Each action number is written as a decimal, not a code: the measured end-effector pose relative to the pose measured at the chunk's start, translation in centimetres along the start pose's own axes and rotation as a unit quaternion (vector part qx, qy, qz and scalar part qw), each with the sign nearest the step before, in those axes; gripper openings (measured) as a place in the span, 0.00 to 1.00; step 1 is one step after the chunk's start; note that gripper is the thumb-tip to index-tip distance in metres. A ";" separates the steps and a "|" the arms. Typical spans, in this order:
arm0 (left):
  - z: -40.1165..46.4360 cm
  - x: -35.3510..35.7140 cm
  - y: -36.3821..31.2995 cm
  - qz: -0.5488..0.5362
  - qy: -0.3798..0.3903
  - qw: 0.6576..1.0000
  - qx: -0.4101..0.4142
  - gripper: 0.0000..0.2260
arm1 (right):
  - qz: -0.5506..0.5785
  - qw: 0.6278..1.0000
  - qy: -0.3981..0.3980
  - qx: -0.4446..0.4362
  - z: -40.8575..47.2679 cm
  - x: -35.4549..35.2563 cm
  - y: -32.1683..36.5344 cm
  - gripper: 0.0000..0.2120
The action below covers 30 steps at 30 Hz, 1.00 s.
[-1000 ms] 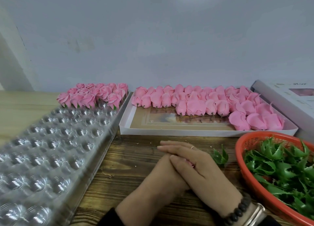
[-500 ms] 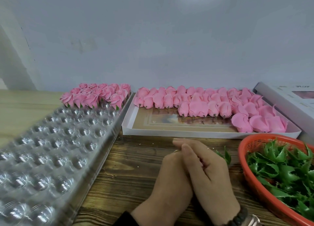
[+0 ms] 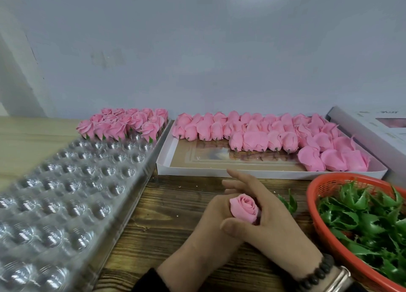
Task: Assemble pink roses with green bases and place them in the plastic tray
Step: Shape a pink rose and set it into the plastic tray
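Both hands sit together low in the middle of the frame, on the dark wooden tabletop (image 3: 167, 206). Her left hand (image 3: 211, 223) is curled under a single pink rose (image 3: 245, 207), which pokes up, bloom toward the camera, between the two hands. The right hand (image 3: 270, 223) lies over it from the right, thumb pressed against the lower side of the rose and the other fingers (image 3: 241, 179) stretched out loosely toward the upper left; a dark bead bracelet (image 3: 318, 269) and a metal band circle that wrist. Whether a green base is already on this rose I cannot tell, since the hands cover its underside.

Just right of the hands, one loose green base (image 3: 289, 202) lies on the wood. At the lower right, an orange basket (image 3: 325, 232) is heaped with more green bases (image 3: 369, 217). Across the middle of the frame, a shallow white box (image 3: 197, 173) holds rows of bare pink rose heads (image 3: 263, 133) lying on their sides, stub ends toward the near edge.

Along the left, the clear plastic tray (image 3: 72, 195) runs from the lower left up toward the centre, most of its round cups unfilled. Its far end holds a cluster of finished roses (image 3: 127, 124), standing upright with bits of green showing beneath. A white carton (image 3: 373, 131) lies at the right edge.
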<state>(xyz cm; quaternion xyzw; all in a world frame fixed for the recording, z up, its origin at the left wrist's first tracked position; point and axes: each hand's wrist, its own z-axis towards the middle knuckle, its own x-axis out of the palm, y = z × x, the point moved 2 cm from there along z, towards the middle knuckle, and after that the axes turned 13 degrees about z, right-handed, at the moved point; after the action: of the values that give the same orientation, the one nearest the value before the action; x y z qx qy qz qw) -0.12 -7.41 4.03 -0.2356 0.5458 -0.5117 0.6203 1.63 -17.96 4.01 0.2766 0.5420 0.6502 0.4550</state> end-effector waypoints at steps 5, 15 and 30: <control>0.0 0.7 0.4 -0.024 -0.051 0.998 -0.022 0.08 | 0.028 0.995 -0.065 -0.075 -0.1 0.5 0.5 0.36; -0.2 1.1 0.3 -0.039 -0.069 0.997 -0.027 0.16 | 0.029 0.999 -0.014 -0.029 0.1 0.6 0.2 0.19; 0.0 -1.9 1.0 0.058 -0.157 0.983 -0.078 0.18 | -0.029 0.980 -0.099 -0.170 0.0 0.4 0.1 0.16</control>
<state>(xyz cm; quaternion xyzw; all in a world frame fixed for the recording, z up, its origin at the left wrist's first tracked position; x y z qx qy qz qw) 0.46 -5.31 4.01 -0.3288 0.4931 -0.3873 0.7062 1.42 -17.56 4.10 0.2428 0.3833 0.6887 0.5656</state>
